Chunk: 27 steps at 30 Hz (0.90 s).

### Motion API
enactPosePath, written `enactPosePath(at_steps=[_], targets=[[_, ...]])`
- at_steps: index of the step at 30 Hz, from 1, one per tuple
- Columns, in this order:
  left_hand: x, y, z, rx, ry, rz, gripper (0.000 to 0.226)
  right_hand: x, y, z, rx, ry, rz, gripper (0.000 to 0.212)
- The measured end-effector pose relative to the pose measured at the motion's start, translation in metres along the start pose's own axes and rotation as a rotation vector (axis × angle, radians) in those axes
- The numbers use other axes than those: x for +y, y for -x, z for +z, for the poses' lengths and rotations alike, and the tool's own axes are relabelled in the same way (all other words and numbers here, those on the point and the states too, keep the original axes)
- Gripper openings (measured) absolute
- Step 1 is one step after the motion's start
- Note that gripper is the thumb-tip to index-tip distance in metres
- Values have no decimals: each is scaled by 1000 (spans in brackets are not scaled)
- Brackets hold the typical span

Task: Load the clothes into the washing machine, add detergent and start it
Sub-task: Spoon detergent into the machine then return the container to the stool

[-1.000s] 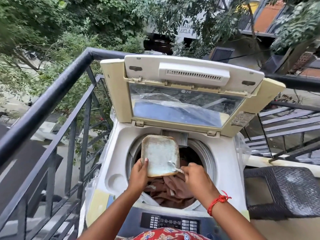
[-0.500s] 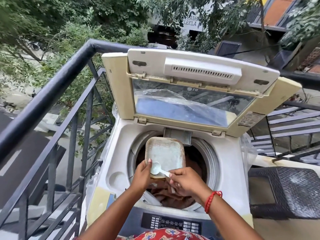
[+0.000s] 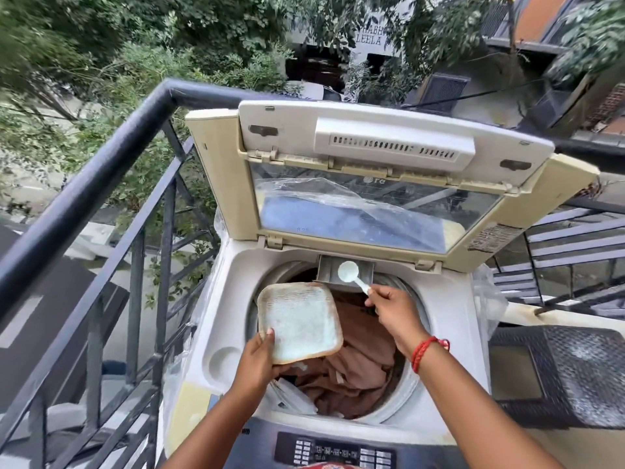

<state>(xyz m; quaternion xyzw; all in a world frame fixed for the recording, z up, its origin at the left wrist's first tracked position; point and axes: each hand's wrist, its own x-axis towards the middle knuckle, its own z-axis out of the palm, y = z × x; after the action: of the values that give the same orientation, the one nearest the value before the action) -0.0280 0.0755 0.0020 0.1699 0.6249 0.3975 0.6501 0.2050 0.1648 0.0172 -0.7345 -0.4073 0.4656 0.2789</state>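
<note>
A top-loading washing machine (image 3: pixel 233 299) stands with its lid (image 3: pixel 372 184) raised. Brown clothes (image 3: pixel 358 363) fill the drum. My left hand (image 3: pixel 258 362) grips the near corner of a square container of pale detergent powder (image 3: pixel 299 321), held over the drum's left side. My right hand (image 3: pixel 394 311) pinches the handle of a small white scoop (image 3: pixel 348 274), whose bowl is over the grey detergent drawer (image 3: pixel 345 270) at the back of the opening.
A dark metal balcony railing (image 3: pixel 101 184) runs along the left and behind the machine. A dark wicker stool (image 3: pixel 575 377) stands at the right. The control panel (image 3: pixel 334 451) lies at the machine's near edge. Clear plastic sheeting (image 3: pixel 487 299) hangs around the machine.
My right hand lifted the scoop out of the powder container and carried it back to the detergent drawer. The container tilted lower and more to the left.
</note>
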Motion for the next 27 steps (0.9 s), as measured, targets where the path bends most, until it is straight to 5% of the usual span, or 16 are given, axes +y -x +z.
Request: enactPosePath(at_steps=[3, 8, 16, 20, 22, 27], targets=[[-5, 3, -7, 11, -20, -1, 30, -7, -11, -1, 68, 278, -152, 20], [-11, 10, -10, 31, -41, -11, 26, 4, -22, 12, 52, 652, -367, 38], [-13, 12, -5, 19, -63, -12, 25, 12, -25, 14, -58, 654, -439, 33], [-15, 9, -3, 18, -94, -14, 30, 11, -20, 12, 108, 592, -338, 30], [-14, 8, 0, -5, -107, -2, 32, 11, -19, 9, 54, 597, -322, 15], [-8, 8, 14, -37, -99, -23, 32, 3, -8, -5, 62, 476, -449, 36]])
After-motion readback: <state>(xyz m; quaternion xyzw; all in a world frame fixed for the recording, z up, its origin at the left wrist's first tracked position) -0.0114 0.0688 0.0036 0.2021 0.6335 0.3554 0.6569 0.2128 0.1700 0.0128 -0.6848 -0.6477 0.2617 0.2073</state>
